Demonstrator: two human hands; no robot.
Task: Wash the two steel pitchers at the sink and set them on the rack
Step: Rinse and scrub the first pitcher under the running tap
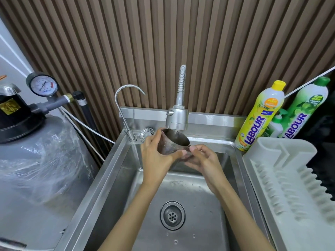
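Observation:
One steel pitcher (171,143) is held tilted over the sink (112,171), its mouth right under the spray head of the main tap (177,118). My left hand (155,156) wraps around its body from the left. My right hand (203,160) pinches it at the lower right side, where its handle seems to be. No second pitcher is in view. The white dish rack (290,187) stands to the right of the sink with nothing on it.
A thin gooseneck tap (125,113) and a loose strainer (146,134) sit at the sink's back left. Two dish soap bottles (259,116) stand behind the rack. A grey water tank with a pressure gauge (42,85) fills the left. The drain (172,215) is open.

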